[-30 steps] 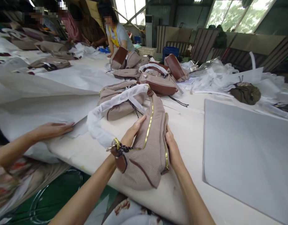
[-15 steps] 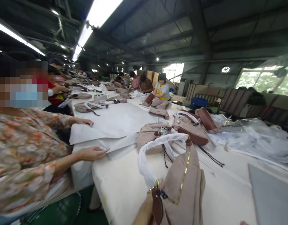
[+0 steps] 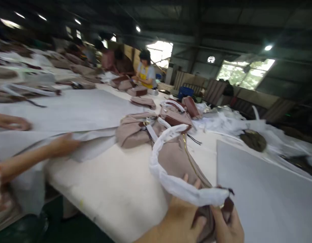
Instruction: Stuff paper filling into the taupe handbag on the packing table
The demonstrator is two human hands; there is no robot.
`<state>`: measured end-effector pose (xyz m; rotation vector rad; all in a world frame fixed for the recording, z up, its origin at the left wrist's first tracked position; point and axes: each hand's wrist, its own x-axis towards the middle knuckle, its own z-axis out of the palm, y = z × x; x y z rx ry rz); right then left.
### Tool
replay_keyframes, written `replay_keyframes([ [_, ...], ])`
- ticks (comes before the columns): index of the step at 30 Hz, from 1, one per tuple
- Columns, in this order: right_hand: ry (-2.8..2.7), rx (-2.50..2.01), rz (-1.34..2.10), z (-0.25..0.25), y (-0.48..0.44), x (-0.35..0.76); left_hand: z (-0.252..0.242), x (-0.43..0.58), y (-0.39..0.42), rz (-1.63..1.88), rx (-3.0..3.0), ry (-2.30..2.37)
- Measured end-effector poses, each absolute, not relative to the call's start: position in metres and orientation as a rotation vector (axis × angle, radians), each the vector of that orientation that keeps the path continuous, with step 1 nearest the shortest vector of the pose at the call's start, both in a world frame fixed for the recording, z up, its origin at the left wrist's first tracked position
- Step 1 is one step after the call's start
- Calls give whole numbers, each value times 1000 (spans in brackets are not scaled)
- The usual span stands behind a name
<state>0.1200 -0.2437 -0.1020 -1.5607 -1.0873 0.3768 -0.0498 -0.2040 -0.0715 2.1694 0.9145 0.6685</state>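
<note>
A beige fabric handbag (image 3: 173, 158) with brown leather trim and a gold zip lies tilted on the table in front of me. Its looped handle (image 3: 159, 168) is wrapped in white material. My left hand (image 3: 182, 212) reaches under the handle and grips the bag's body, fingers on the fabric and thumb on the near side. At the bag's near end, my right hand (image 3: 230, 224) closes around the brown leather part (image 3: 228, 206) by the handle's base. My left hand and the handle hide part of the bag.
More handbags (image 3: 134, 130) sit just beyond on the white table (image 3: 115, 182). A co-worker's hands (image 3: 63, 145) handle large white sheets (image 3: 87, 104) at left. A grey board (image 3: 262, 189) lies at right, with crumpled white wrapping (image 3: 221, 121) behind it. Other people work farther back.
My view has turned right. The handbag's near end has swung right and its handle has tipped over. My right hand has come in onto the leather; my left hand shows more fully.
</note>
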Motion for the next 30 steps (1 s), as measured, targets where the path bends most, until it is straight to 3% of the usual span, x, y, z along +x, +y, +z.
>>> replay_keyframes([
  [4, -472, -1342, 671, -87, -237, 153, -45, -51, -180, 773, 2239, 745],
  [9, -349, -1199, 719, -77, -211, 170, -35, -34, -109, 900, 2459, 1016],
  [15, -260, -1152, 928, -89, -203, 183, -25, -8, -54, 338, 2666, 1056],
  [21, -184, -1091, 1177, -97, -219, 180, -15, -8, -29, 299, 2614, 985],
  [30, -245, -910, 998, -120, -234, 130, -11, -33, 28, 499, 2054, 1484],
])
